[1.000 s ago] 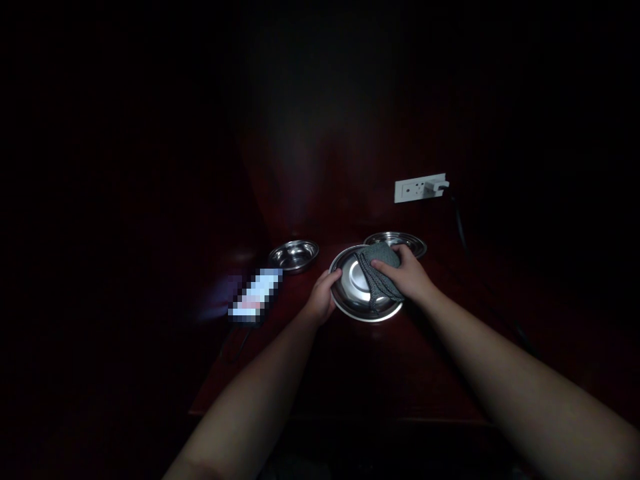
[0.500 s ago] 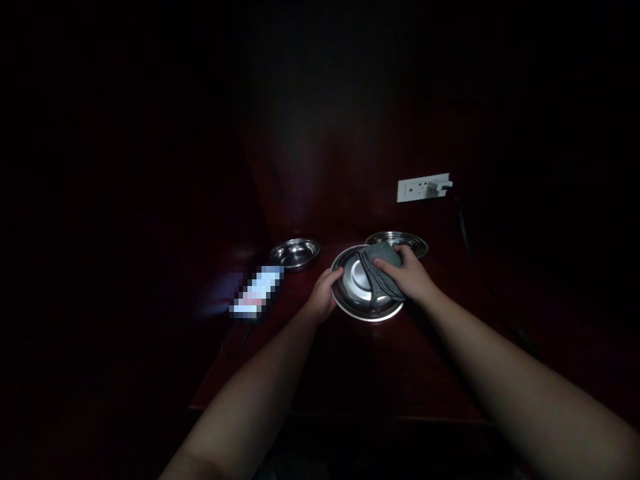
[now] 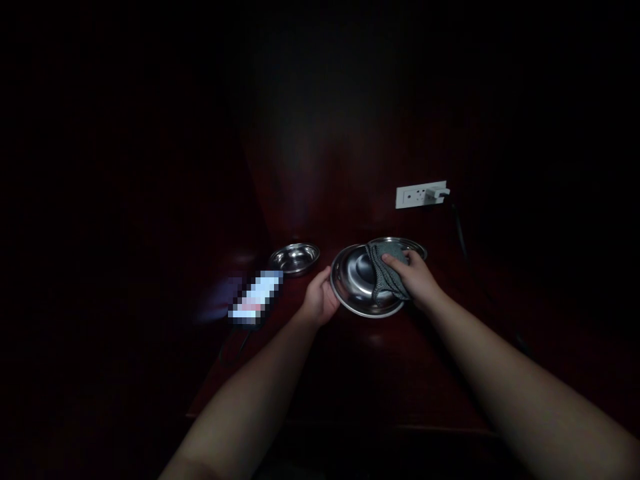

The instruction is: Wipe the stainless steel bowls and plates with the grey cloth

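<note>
A shiny round steel dish is held tilted above the table, between my two hands. My left hand is at its left edge, thumb up beside the rim and fingers partly hidden behind the dish. A folded grey cloth with a dark textured border lies against the right part of the dish. My right hand is closed around this cloth and presses it to the dish, thumb on top. Whether the dish's inside or underside faces me, I cannot tell.
Another steel bowl stands at the back left. Behind the held dish is a further steel dish, partly covered. A lit phone with a cable is at the left of the dark red table. A wall socket holds a plug.
My left thumb has come off the dish's face to the outside of the rim. The cloth and my right hand have shifted slightly right. The view has tilted a little.
</note>
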`<state>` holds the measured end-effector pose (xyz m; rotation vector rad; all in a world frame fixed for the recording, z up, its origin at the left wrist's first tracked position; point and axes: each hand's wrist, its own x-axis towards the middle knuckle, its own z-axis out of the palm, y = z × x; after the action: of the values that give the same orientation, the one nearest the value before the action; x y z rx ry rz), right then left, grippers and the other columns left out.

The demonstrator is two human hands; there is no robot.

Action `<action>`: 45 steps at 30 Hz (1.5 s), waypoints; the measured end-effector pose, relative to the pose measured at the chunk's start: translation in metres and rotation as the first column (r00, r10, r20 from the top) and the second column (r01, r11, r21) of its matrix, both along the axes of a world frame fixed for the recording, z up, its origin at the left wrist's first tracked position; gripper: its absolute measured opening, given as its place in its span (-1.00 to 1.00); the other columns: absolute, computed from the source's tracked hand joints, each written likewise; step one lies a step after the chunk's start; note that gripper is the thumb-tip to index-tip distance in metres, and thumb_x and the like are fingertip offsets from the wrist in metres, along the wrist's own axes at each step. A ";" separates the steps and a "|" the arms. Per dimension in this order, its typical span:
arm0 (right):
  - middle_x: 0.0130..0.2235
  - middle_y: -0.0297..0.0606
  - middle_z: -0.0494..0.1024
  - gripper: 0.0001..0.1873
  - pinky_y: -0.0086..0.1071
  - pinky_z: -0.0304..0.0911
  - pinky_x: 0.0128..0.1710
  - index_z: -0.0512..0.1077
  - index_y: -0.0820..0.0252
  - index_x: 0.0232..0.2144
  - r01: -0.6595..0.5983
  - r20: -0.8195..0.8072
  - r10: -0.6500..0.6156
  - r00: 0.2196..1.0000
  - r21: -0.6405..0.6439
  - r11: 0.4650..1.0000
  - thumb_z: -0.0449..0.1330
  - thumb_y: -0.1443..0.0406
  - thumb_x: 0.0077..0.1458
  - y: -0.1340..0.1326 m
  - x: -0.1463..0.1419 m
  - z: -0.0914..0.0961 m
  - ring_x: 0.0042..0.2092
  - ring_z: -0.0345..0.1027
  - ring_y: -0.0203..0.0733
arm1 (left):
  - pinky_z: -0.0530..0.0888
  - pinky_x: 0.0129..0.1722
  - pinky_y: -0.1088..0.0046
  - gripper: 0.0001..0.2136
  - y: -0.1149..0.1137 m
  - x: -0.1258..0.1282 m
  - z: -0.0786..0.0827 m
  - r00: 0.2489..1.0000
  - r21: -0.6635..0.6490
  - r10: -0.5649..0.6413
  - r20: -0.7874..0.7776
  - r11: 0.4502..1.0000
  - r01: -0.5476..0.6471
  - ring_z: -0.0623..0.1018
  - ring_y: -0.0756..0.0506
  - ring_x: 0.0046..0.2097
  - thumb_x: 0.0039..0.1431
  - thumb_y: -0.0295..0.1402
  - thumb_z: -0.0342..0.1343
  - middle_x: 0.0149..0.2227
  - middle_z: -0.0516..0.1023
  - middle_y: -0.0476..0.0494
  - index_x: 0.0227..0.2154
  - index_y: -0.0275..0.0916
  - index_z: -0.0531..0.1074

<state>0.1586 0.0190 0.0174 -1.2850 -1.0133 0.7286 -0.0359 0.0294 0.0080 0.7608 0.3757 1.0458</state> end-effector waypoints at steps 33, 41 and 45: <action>-0.19 -0.15 0.45 -0.39 -0.15 0.25 -0.18 0.23 0.12 -0.20 0.067 0.257 -0.050 0.965 -0.059 0.996 0.18 -0.10 -0.24 -0.004 0.002 0.001 -0.18 0.37 -0.01 | 0.45 -0.16 0.18 -0.63 -0.006 0.001 -0.007 0.974 0.065 -0.047 -0.221 0.996 0.062 0.55 -0.14 -0.23 0.01 -0.36 0.12 -0.21 0.53 -0.22 -0.08 -0.23 0.28; -0.20 -0.15 0.45 -0.39 -0.20 0.25 -0.18 0.23 0.15 -0.18 0.076 0.263 -0.054 0.963 -0.073 0.994 0.18 -0.08 -0.22 -0.008 -0.001 0.006 -0.19 0.37 -0.04 | 0.48 -0.22 0.22 -0.63 -0.005 0.001 -0.008 0.971 0.075 -0.049 -0.234 0.995 0.068 0.55 -0.13 -0.26 0.02 -0.35 0.11 -0.22 0.53 -0.22 -0.07 -0.24 0.27; -0.21 -0.16 0.45 -0.39 -0.19 0.25 -0.20 0.24 0.14 -0.20 0.083 0.262 -0.065 0.963 -0.059 0.995 0.18 -0.10 -0.23 -0.007 0.000 0.004 -0.19 0.36 -0.03 | 0.48 -0.22 0.22 -0.64 -0.006 0.001 -0.006 0.971 0.078 -0.045 -0.234 0.995 0.065 0.55 -0.13 -0.26 0.03 -0.35 0.10 -0.21 0.52 -0.23 -0.07 -0.24 0.27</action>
<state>0.1582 0.0116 0.0217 -1.4997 -1.1515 0.5505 -0.0350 0.0236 0.0016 0.9693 0.5098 0.9271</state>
